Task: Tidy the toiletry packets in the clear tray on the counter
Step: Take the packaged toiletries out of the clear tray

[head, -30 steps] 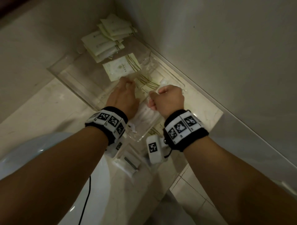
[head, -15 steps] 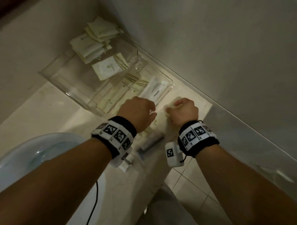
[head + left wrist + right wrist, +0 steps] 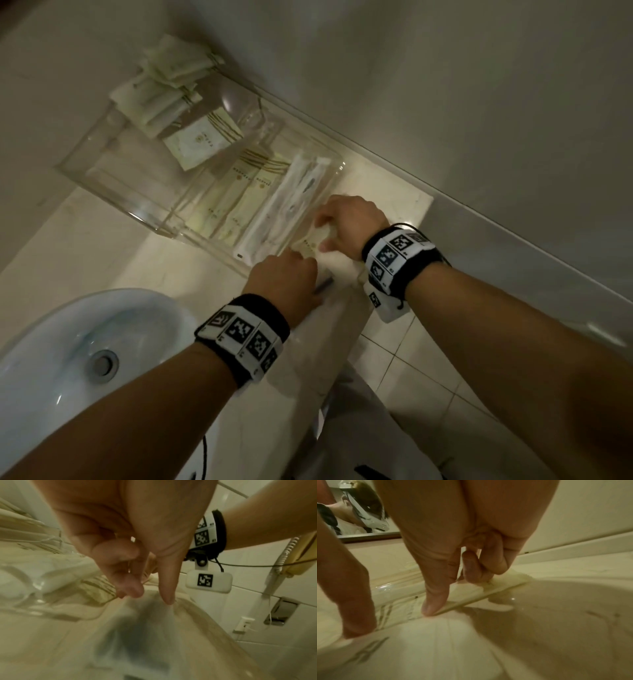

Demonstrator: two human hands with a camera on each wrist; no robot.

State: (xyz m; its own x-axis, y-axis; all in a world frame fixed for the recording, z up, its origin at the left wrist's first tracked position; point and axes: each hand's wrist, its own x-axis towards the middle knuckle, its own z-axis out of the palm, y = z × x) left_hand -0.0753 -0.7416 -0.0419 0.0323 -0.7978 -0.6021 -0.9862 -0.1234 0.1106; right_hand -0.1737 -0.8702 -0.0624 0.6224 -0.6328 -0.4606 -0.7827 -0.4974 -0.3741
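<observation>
Both hands work at the near end of the clear tray, which sits on the pale stone counter close to the wall. The right hand pinches a long cream packet with gold stripes that lies flat on the counter just outside the tray's near wall; in the right wrist view its thumb presses the packet's near edge while the curled fingers bear on its top, so the fingers are clamped on this packet. The left hand is at the striped end of the same packet; in the left wrist view its fingertips and thumb point down, a little apart, with the fingertips touching the packet's end. Whether this hand actually holds the packet cannot be told.

Inside the tray, several long cream packets lie side by side lengthwise, with a white plastic-wrapped item beside them nearest the right hand. A square cream sachet lies further in. A loose heap of cream sachets is piled at the tray's far end, in the corner of the walls.

A white basin with a metal drain is set in the counter to the left of the left forearm. Tiled floor shows below the counter edge.
</observation>
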